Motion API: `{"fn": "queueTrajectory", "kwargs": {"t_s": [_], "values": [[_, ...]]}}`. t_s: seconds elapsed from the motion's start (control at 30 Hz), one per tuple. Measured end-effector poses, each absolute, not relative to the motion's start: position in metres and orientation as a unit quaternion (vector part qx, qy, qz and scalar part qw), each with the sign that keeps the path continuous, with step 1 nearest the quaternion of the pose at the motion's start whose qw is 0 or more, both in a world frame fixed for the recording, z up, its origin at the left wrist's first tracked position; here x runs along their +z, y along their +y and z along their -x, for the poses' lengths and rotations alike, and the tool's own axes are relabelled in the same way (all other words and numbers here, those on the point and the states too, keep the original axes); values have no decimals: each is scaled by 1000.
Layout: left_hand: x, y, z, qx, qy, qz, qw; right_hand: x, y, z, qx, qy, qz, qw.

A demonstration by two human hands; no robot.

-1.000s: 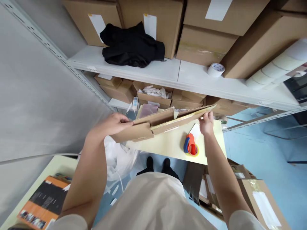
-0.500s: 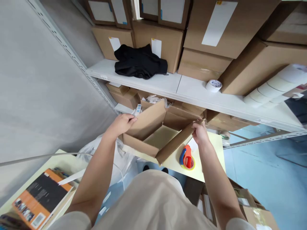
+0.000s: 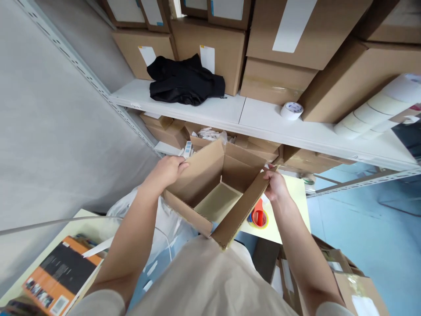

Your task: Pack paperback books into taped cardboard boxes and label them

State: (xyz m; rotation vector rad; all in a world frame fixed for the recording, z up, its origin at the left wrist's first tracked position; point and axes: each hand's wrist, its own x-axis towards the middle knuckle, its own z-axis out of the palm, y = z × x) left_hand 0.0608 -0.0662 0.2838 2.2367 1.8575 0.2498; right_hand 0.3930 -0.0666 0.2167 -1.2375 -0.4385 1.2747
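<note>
Between my hands is a cardboard box [image 3: 238, 171] with its flaps up; I look through it onto the pale table top, so both its ends appear unsealed. My left hand [image 3: 169, 172] is closed on the edge of the left flap, thumb on top. On the other side, my right hand [image 3: 273, 182] grips the right flap near its far corner. A red tape dispenser [image 3: 259, 214] with a yellow-edged roll lies on the table [image 3: 297, 206] just beyond the right flap, partly covered by it.
A white shelf [image 3: 259, 118] crosses ahead, bearing a black garment [image 3: 187, 81], a white tape roll [image 3: 291, 110] and cartons [image 3: 279, 79]. At lower left lies an orange and black box [image 3: 62, 272] near a plastic bag [image 3: 164, 224]. More cartons [image 3: 358, 289] stand at lower right.
The box has been opened wider and squarer and drawn closer to my body, covering more of the tape dispenser. Both hands keep their hold on the flaps.
</note>
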Motion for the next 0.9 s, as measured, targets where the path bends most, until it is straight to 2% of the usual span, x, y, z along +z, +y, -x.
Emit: {"fn": "queueTrajectory", "kwargs": {"t_s": [0.3, 0.4, 0.5, 0.57, 0.83, 0.9], "values": [[265, -60, -57, 71, 640, -763, 56, 193, -51, -392, 455, -183, 598, 634], [257, -61, -59, 78, 642, -761, 55, 183, -50, -379, 454, -219, 621, 600], [244, -62, -64, 72, 633, -764, 101, 164, -55, -361, 460, -259, 650, 547], [233, -62, -66, 75, 627, -766, 121, 151, -59, -355, 452, -259, 658, 543], [216, -65, -43, 211, 595, -762, 142, 134, -61, -375, 393, -343, 633, 572], [209, -79, -35, 271, 580, -761, 106, 131, -61, -379, 370, -370, 629, 576]]}}
